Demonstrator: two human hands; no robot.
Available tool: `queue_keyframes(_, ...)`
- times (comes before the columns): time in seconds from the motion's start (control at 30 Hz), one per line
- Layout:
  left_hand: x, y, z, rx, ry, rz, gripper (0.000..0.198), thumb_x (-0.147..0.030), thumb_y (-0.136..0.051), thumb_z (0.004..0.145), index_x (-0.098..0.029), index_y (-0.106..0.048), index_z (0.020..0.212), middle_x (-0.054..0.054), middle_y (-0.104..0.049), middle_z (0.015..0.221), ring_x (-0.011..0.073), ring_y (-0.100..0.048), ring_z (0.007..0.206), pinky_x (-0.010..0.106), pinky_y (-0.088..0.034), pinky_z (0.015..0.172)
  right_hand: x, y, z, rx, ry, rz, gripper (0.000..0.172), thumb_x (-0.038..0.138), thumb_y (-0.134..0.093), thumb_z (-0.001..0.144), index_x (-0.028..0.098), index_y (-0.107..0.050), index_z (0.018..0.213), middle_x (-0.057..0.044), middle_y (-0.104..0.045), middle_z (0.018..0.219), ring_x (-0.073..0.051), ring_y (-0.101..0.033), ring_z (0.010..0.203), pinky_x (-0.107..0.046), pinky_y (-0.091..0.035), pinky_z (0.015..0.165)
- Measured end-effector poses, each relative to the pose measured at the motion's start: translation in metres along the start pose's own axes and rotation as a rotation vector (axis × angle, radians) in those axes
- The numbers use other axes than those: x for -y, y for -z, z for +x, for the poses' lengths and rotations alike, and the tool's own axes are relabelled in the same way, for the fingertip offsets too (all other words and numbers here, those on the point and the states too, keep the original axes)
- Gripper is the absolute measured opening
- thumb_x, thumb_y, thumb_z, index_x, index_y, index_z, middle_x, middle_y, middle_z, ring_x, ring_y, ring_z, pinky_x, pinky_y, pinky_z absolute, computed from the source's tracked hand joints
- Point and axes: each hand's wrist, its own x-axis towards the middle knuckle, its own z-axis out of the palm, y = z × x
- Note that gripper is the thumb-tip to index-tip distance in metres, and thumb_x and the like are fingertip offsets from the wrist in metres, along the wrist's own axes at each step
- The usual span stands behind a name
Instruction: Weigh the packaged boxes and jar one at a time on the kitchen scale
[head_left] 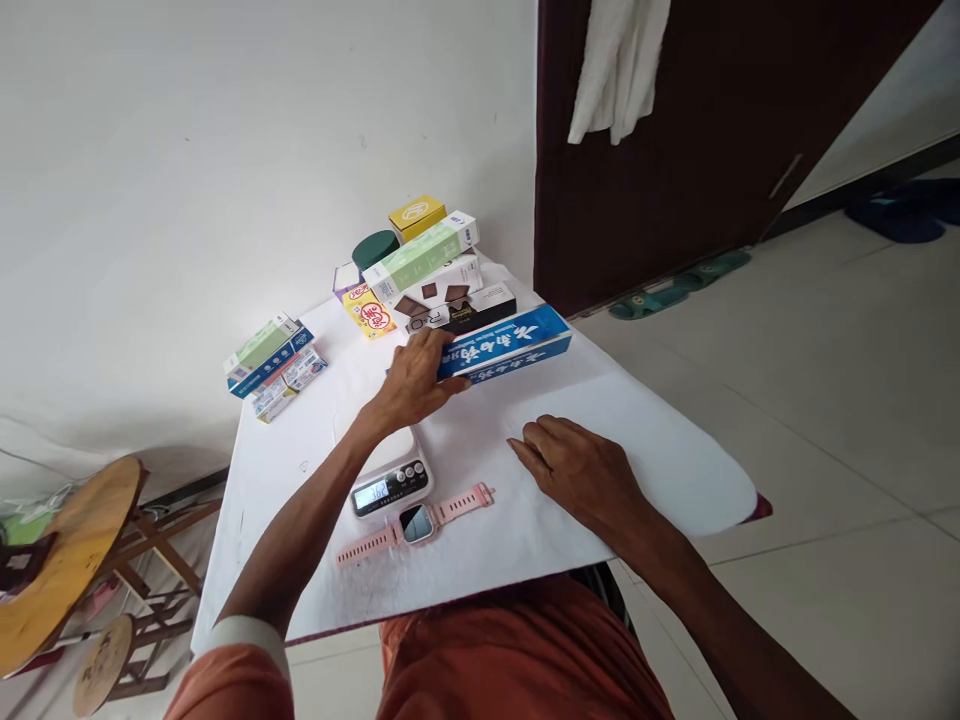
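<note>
My left hand [421, 380] is closed around the left end of a long blue toothpaste box [510, 342], thumb on its near side and fingers over the top. Below that wrist sits a white digital kitchen scale [391, 488] with a lit display; my forearm and hand partly cover its plate. Whether the box touches the scale I cannot tell. My right hand [577, 465] rests on the white-covered table [540, 530] with fingers curled in and nothing visible in them. A pink-strapped smartwatch [418, 522] lies flat in front of the scale.
Behind the toothpaste box stand a black box [487, 308], a chocolate-patterned box [439, 292], a green-and-white box [424, 258], yellow boxes [369, 312] and a green-lidded container [375, 248]. More small boxes [274, 365] are stacked at the left. Wooden stools [109, 655] stand beside the table.
</note>
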Motion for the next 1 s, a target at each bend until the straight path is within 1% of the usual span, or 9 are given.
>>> queue_keyframes(0.1,0.014,0.028,-0.046,-0.053,0.031,-0.059,0.04,-0.039,-0.069,0.098,-0.029,-0.053,0.134,0.008,-0.065,0.13,0.029,-0.062,0.118,0.048,-0.05,0.103,-0.001,0.0,0.0,0.024,-0.017,-0.007,0.039,0.03,-0.049,0.111,0.02,-0.063,0.076,-0.003,-0.066,0.071,-0.015,-0.058,0.066,-0.03,-0.035,0.061)
queue_keyframes(0.2,0.033,0.041,-0.094,-0.053,0.127,-0.068,0.038,-0.038,-0.068,0.099,-0.029,-0.055,0.134,0.007,-0.065,0.128,0.0277,-0.062,0.114,0.045,-0.049,0.101,-0.002,-0.001,-0.001,0.023,-0.006,0.0,0.038,0.03,-0.048,0.11,0.021,-0.062,0.076,-0.004,-0.065,0.071,-0.016,-0.059,0.068,-0.031,-0.035,0.061)
queue_keyframes(0.3,0.05,0.037,-0.134,-0.007,0.214,-0.051,0.037,-0.037,-0.07,0.098,-0.029,-0.057,0.132,0.006,-0.065,0.125,0.0277,-0.063,0.11,0.045,-0.049,0.098,-0.001,-0.002,-0.002,0.012,0.011,0.008,0.04,0.031,-0.048,0.111,0.021,-0.059,0.073,-0.003,-0.063,0.069,-0.015,-0.057,0.066,-0.03,-0.034,0.06)
queue_keyframes(0.4,0.064,0.025,-0.159,0.019,0.271,-0.079,0.037,-0.037,-0.071,0.097,-0.028,-0.058,0.131,0.006,-0.065,0.124,0.028,-0.064,0.11,0.046,-0.049,0.099,0.0,-0.001,-0.003,0.032,-0.003,0.017,0.044,0.037,-0.045,0.112,0.021,-0.056,0.072,-0.002,-0.06,0.068,-0.015,-0.053,0.062,-0.03,-0.033,0.058)
queue_keyframes(0.5,0.071,0.018,-0.17,0.0,0.291,-0.109,0.042,-0.038,-0.072,0.097,-0.028,-0.057,0.135,0.007,-0.065,0.126,0.0285,-0.064,0.113,0.048,-0.05,0.102,0.0,0.006,-0.001,0.128,-0.028,0.051,0.048,0.046,-0.04,0.112,0.022,-0.053,0.072,-0.003,-0.061,0.07,-0.015,-0.052,0.061,-0.03,-0.033,0.057)
queue_keyframes(0.63,0.07,0.023,-0.173,-0.023,0.255,-0.092,0.055,-0.042,-0.078,0.093,-0.028,-0.055,0.142,0.01,-0.064,0.133,0.0322,-0.062,0.125,0.052,-0.048,0.109,0.0,0.024,0.019,0.249,-0.017,0.15,0.049,0.052,-0.039,0.111,0.023,-0.052,0.073,-0.001,-0.061,0.07,-0.014,-0.05,0.055,-0.03,-0.035,0.057)
queue_keyframes(0.8,0.06,0.035,-0.171,-0.135,0.247,-0.092,0.063,-0.05,-0.076,0.095,-0.031,-0.051,0.15,0.012,-0.06,0.146,0.0333,-0.058,0.135,0.053,-0.049,0.113,0.001,0.033,0.045,0.106,-0.013,0.12,0.045,0.048,-0.044,0.11,0.023,-0.051,0.074,-0.002,-0.062,0.071,-0.014,-0.05,0.058,-0.03,-0.037,0.058)
queue_keyframes(0.9,0.056,0.033,-0.167,-0.125,0.247,-0.066,0.064,-0.05,-0.076,0.095,-0.031,-0.051,0.151,0.013,-0.06,0.145,0.0339,-0.057,0.137,0.054,-0.048,0.114,-0.003,0.021,0.038,0.084,0.027,0.102,0.047,0.049,-0.043,0.111,0.023,-0.051,0.073,-0.002,-0.062,0.07,-0.013,-0.052,0.057,-0.028,-0.036,0.056)
queue_keyframes(1.0,0.055,0.022,-0.163,-0.054,0.275,-0.01,0.061,-0.046,-0.076,0.095,-0.028,-0.053,0.148,0.013,-0.063,0.14,0.0345,-0.058,0.134,0.055,-0.046,0.114,-0.011,0.005,0.022,0.066,0.064,0.089,0.047,0.048,-0.043,0.111,0.023,-0.052,0.073,-0.001,-0.063,0.068,-0.013,-0.055,0.056,-0.027,-0.036,0.052)
